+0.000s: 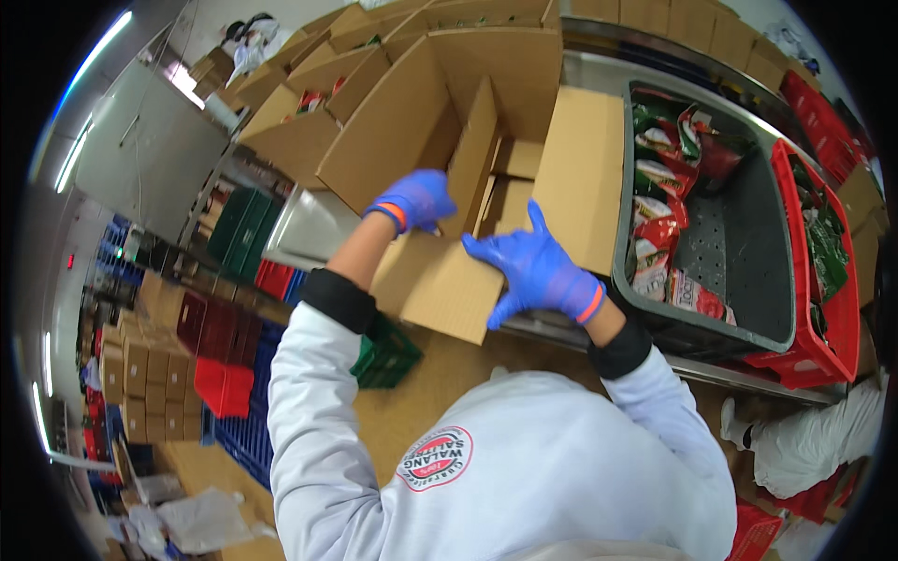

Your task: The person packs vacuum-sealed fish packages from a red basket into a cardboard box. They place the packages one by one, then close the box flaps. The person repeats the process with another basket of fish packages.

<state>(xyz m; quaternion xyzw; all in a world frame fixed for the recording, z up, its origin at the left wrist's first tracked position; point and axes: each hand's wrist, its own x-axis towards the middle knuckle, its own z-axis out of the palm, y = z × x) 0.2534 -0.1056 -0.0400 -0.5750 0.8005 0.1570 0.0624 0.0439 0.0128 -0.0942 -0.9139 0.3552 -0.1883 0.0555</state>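
An open cardboard box [585,178] stands in front of me with its flaps folded out. Inside it, an upright cardboard divider [475,154] splits the space. Both my hands wear blue gloves. At the near left corner, my left hand [413,200] has its fingers curled over the box's edge, close to the divider; its fingertips are partly hidden. My right hand [543,269] is spread, thumb and fingers apart, against the near flap [454,294] and the near edge. To the right of the box, a grey tub [706,332] holds several red, white and green packets [659,220].
A red crate [812,360] with green packets stands right of the tub. More open boxes [304,140] line the far left. Green crates [388,355], a blue pallet [245,425] and stacked cartons [150,379] are at the lower left. Another person's white clothing [818,439] shows at the right.
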